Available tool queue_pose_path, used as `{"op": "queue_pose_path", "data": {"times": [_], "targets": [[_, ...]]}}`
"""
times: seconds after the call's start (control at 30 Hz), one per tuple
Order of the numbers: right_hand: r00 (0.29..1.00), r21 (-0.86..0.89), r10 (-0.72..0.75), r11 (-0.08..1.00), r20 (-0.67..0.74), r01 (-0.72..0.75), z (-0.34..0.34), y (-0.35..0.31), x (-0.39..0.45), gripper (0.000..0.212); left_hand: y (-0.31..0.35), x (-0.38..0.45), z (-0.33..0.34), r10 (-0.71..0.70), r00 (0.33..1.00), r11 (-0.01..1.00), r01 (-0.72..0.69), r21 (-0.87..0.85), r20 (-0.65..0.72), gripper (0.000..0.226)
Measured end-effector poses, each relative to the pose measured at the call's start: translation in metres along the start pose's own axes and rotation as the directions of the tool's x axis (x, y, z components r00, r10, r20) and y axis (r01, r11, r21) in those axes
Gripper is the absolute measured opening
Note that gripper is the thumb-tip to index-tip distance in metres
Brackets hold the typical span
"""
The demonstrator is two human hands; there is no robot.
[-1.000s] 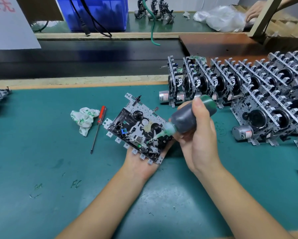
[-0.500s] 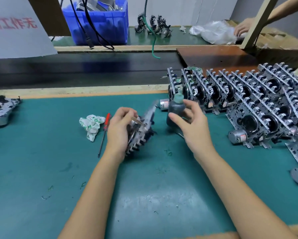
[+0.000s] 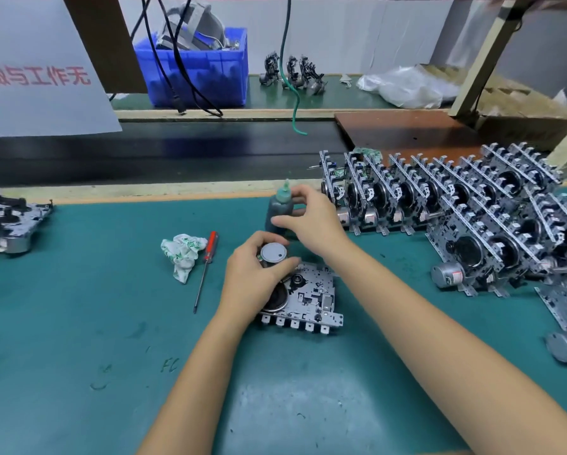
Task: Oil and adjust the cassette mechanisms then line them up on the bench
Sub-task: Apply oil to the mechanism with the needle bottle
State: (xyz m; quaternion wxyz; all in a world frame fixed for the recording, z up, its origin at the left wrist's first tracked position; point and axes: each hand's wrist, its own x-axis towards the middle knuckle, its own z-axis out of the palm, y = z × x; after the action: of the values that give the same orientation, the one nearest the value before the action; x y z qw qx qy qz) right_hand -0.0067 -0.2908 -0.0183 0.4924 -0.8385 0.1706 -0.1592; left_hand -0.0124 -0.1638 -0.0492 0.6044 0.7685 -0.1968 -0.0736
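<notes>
At the far left edge of the green bench mat lies a spare mechanism, flat and partly out of view, and above it hangs a white sign with red Chinese characters, of which "与工作无" can be read. Further right a crumpled white-and-green rag lies just beside a red-handled screwdriver. Behind them, on the far shelf, stands a blue crate with black cables draped over its front. In the middle the cassette mechanism lies flat on the mat, metal side up; the left hand curls its fingers round the round motor at its near-left corner. Just behind, the right hand holds the upright oil bottle lightly between thumb and fingers. To the right, rows of finished mechanisms stand on edge, packed close together.
</notes>
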Motion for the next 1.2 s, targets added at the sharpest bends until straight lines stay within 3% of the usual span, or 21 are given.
{"op": "queue_pose_path", "data": {"times": [0.1,0.2,0.33,0.4,0.47,0.53,0.63,0.87,0.93,0.97,1.03,1.07,1.13,1.2], "targets": [[0.998,-0.093,0.045,0.995,0.047,-0.041,0.002,0.005,0.01,0.04,0.001,0.0,-0.002,-0.091,0.995,0.991,0.094,-0.09,0.036,0.026],[0.995,-0.186,0.035,0.982,0.098,-0.017,-0.001,0.004,0.012,0.042,0.0,0.003,-0.015,-0.181,0.965,0.947,0.224,-0.233,0.191,0.038],[0.993,-0.357,-0.071,0.929,0.093,0.099,-0.02,0.003,-0.019,0.049,-0.005,0.01,-0.03,-0.159,0.924,0.891,0.286,-0.353,0.347,0.048],[0.96,-0.421,-0.07,0.888,0.271,0.184,-0.037,0.005,-0.043,0.075,-0.008,0.011,-0.032,-0.14,0.92,0.883,0.283,-0.374,0.366,0.048],[0.864,-0.538,0.091,0.813,0.496,0.224,-0.049,0.007,-0.064,0.115,-0.011,0.013,-0.032,-0.126,0.922,0.881,0.273,-0.386,0.365,0.049],[0.818,-0.661,0.141,0.672,0.558,0.335,-0.05,0.014,-0.076,0.129,-0.015,0.014,-0.03,-0.095,0.933,0.893,0.234,-0.386,0.347,0.052],[0.848,-0.718,0.071,0.572,0.526,0.397,-0.045,0.018,-0.081,0.128,-0.019,0.013,-0.026,-0.049,0.945,0.904,0.18,-0.388,0.323,0.047],[0.873,-0.723,0.012,0.566,0.488,0.396,-0.047,0.014,-0.077,0.1,-0.02,0.008,-0.021,0.034,0.955,0.909,0.093,-0.406,0.295,0.045],[0.867,-0.66,0.028,0.66,0.497,0.357,-0.056,0.013,-0.077,0.1,-0.017,0.008,-0.022,0.018,0.94,0.861,0.159,-0.484,0.34,0.055],[0.857,-0.572,0.04,0.76,0.514,0.308,-0.061,0.013,-0.077,0.098,-0.016,0.008,-0.024,-0.018,0.919,0.806,0.247,-0.539,0.394,0.067],[0.784,-0.239,0.045,0.962,0.618,0.133,-0.066,0.014,-0.082,0.083,-0.015,0.007,-0.028,-0.096,0.841,0.665,0.452,-0.594,0.533,0.091],[0.722,-0.046,0.025,0.999,0.691,0.009,-0.064,0.016,-0.087,0.076,-0.017,0.007,-0.028,-0.111,0.794,0.61,0.529,-0.59,0.597,0.1],[0.631,0.278,-0.09,0.938,0.77,-0.206,-0.054,0.02,-0.098,0.071,-0.018,0.003,-0.023,-0.087,0.7,0.566,0.62,-0.543,0.709,0.104],[0.599,0.496,-0.191,0.772,0.777,-0.397,-0.04,0.024,-0.107,0.073,-0.016,-0.005,-0.015,-0.061,0.655,0.565,0.644,-0.515,0.753,0.104]]}}
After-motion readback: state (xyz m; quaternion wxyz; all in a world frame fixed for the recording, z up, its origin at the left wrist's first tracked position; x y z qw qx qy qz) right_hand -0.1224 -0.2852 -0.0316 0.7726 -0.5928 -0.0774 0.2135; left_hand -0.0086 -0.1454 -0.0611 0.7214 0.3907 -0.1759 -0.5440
